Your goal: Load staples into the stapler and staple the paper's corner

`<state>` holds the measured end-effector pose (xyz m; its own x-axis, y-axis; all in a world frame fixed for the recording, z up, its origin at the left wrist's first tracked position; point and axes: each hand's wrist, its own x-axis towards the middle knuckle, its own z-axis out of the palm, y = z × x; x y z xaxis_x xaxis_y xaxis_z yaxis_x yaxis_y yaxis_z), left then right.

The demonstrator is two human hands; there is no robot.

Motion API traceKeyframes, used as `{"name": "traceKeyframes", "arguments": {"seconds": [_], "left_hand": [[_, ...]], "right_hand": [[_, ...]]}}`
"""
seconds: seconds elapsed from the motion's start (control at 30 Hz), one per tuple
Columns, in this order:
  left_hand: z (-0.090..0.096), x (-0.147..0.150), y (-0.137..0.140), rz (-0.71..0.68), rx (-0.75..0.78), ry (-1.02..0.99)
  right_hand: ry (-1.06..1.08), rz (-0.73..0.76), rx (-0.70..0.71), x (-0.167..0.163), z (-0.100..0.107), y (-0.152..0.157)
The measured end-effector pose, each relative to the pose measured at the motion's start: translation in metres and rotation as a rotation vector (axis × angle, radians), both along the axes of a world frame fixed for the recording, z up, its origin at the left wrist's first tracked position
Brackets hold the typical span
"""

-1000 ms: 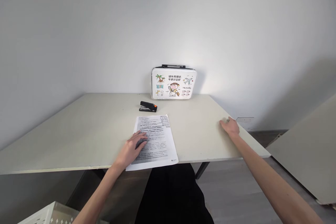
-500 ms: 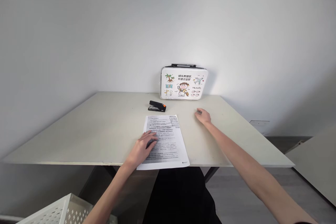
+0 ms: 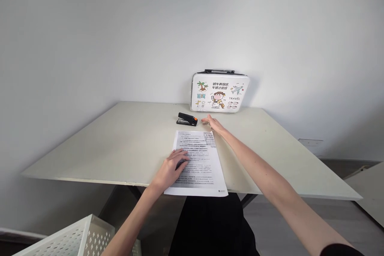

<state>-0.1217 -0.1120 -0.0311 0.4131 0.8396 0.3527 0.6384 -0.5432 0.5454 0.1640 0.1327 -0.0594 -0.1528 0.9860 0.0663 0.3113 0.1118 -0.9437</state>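
Note:
My left hand (image 3: 174, 167) lies with fingers spread on the lower left half of a printed sheet of paper (image 3: 200, 160). The sheet is flat, and its near end reaches a little past the table's front edge. Beyond its top edge rests a black stapler (image 3: 187, 119) with an orange patch at its right end. My right hand (image 3: 212, 123) is just right of the stapler, a small gap apart, its fingers stretched toward it. A greyish patch shows under those fingers; I cannot make out whether it is shadow or a small thing.
A white cartoon-printed case (image 3: 220, 93) with a black handle stands upright against the wall at the back of the pale table (image 3: 120, 144). Below the table at the left is a white perforated basket (image 3: 97, 238). A wall socket plate (image 3: 311, 143) is at the right.
My right hand has moved left from below the case to beside the stapler, and its curled fingers have straightened. My left hand stays on the paper. The view has shifted slightly.

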Motion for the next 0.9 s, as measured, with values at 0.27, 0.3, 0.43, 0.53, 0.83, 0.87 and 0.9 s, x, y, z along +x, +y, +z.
{"name": "traceKeyframes", "arguments": {"seconds": [0.27,0.3,0.43,0.53,0.83,0.87,0.9], "left_hand": [[-0.005,-0.001,0.003,0.005,0.011,0.024],[-0.006,-0.001,0.004,0.010,0.016,0.025],[-0.007,-0.001,0.008,0.021,0.032,0.026],[-0.006,-0.001,0.011,0.025,0.029,0.031],[-0.006,-0.003,0.029,0.023,0.017,0.034],[-0.006,-0.003,0.030,0.020,0.015,0.034],[-0.006,-0.004,0.030,0.018,0.013,0.033]], "right_hand": [[0.191,0.128,-0.084,-0.029,0.002,0.015],[0.216,0.134,-0.085,-0.031,0.002,0.016],[0.299,0.161,-0.079,-0.031,0.004,0.015],[0.336,0.162,-0.076,-0.025,0.005,0.013],[0.421,0.027,0.002,-0.010,-0.007,0.003],[0.429,-0.003,0.016,-0.007,-0.009,0.000],[0.437,-0.032,0.029,-0.004,-0.010,-0.003]]}}
